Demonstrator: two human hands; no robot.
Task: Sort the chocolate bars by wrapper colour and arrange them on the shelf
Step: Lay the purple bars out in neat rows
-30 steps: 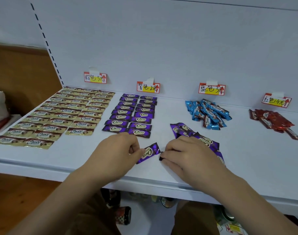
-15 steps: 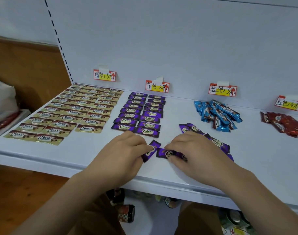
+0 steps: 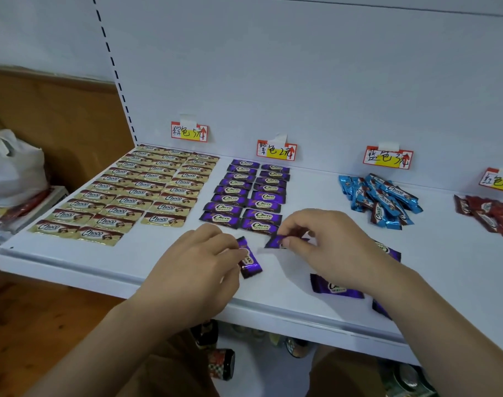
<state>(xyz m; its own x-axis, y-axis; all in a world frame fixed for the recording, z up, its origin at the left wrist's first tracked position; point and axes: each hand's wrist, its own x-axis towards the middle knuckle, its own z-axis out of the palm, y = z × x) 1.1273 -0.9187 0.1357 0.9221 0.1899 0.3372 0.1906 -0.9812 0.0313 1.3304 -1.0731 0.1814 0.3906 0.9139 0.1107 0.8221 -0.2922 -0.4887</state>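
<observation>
White plastic bag far left, beside a wooden wall. Cans below, on a lower level. Wooden floor underneath.

My single head view looks forward and down, close over the white shelf's front edge, facing its back panel.

Red bars and their label cut off at the right edge (print unreadable)

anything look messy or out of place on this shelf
The gold bars and purple rows lie flat and neat. The blue bars and red bars sit in jumbled heaps, overlapping at odd angles. A few loose purple bars lie scattered near the front edge.
</observation>
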